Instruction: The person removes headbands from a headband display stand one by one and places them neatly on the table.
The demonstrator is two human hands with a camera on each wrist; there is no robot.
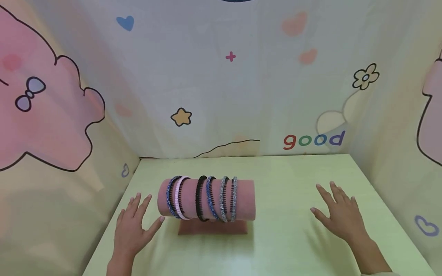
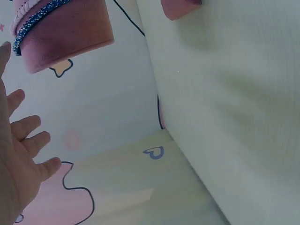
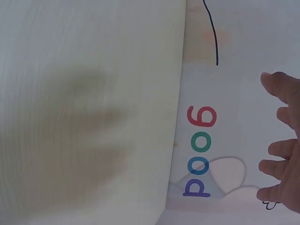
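Observation:
A pink velvet display roll [image 1: 246, 199] lies sideways on its base [image 1: 212, 227], a little left of the table's middle. Several toothed headbands ring it: a blue glittery headband [image 1: 169, 199] at the left end, a pale pink headband [image 1: 177, 197] beside it, a black headband [image 1: 198, 199], another blue one [image 1: 209, 191], and two silvery headbands [image 1: 222, 199] to the right. My left hand [image 1: 132, 232] hovers just left of the roll, fingers spread, holding nothing. Well to the right, my right hand [image 1: 343, 218] hangs over the table with fingers apart, also holding nothing.
The pale green table [image 1: 283, 245] is enclosed by printed cloth walls. The back wall [image 1: 207, 76] stands behind the roll, and side walls [image 1: 407, 184] rise along the left and right edges. Shadows of the hands fall on the tabletop.

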